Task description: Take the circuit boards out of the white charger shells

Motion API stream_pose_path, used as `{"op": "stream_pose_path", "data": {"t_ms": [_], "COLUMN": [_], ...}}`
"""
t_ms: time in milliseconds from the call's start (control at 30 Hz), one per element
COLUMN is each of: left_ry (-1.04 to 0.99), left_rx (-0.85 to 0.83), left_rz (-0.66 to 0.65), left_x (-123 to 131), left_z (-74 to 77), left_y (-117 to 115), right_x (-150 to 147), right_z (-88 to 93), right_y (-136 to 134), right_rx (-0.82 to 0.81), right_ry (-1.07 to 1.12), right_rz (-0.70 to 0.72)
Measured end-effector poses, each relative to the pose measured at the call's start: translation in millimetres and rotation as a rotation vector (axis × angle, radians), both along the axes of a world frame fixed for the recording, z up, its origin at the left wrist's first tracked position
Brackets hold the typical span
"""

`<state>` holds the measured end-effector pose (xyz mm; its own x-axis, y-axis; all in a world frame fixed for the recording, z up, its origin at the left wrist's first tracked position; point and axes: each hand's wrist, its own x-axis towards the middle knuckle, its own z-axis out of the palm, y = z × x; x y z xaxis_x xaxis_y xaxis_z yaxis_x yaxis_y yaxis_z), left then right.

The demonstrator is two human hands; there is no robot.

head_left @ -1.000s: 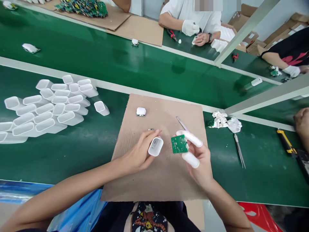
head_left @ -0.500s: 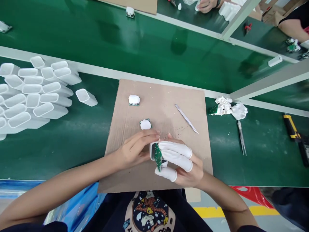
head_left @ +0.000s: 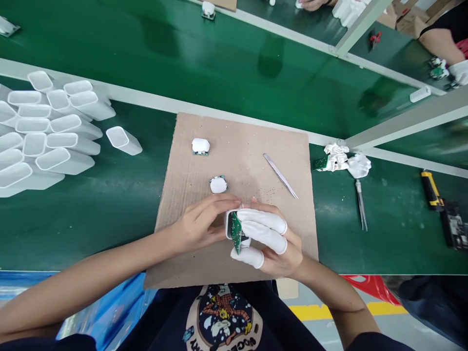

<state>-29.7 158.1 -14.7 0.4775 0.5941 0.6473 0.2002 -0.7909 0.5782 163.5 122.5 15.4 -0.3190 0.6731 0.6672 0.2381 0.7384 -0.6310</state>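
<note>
Wrapped round a white plastic housing (head_left: 228,225), my left hand (head_left: 199,222) keeps its open end turned to the right. My right hand (head_left: 276,241), with white finger cots on several fingers, pinches a green circuit board (head_left: 236,234) at the mouth of that housing. One end of the board appears to be inside the opening; how deep I cannot tell. Just beyond my hands, two small boards with white caps lie on the cardboard sheet (head_left: 241,146): a nearer capped board (head_left: 218,185) and a farther capped board (head_left: 201,146). Tweezers (head_left: 281,176) lie to their right.
Many white housings (head_left: 54,126) stand grouped at the left, with a single housing (head_left: 123,141) apart. At right are crumpled white finger cots (head_left: 359,165), a second pair of tweezers (head_left: 361,204) and a yellow-black tool (head_left: 431,190). Another person's gloved hand (head_left: 459,72) shows at upper right.
The whole view has shifted slightly, so the bench items appear a little farther left and up. Both hands keep the same grip on the housing and circuit board.
</note>
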Motion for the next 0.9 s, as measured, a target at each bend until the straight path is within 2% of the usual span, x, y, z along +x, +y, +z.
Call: {"op": "stream_pose_path", "data": {"t_ms": [333,533,900], "left_ry": [0.016,-0.037,-0.032], "left_rx": [-0.032,-0.128,-0.183], "left_rz": [-0.026,-0.039,-0.032], "left_x": [-0.3,0.1,2.6], "left_z": [-0.8,-3.0,-3.2], "left_y": [0.0,-0.4,0.2], "right_x": [-2.4,-2.5,-4.9], "right_z": [-0.5,-4.0,-5.1], "right_y": [0.0,1.3,3.3], "right_rx": [0.01,0.011,0.017], "right_ry": [0.015,0.002,0.015], "right_rz": [-0.017,-0.027,-0.06]}}
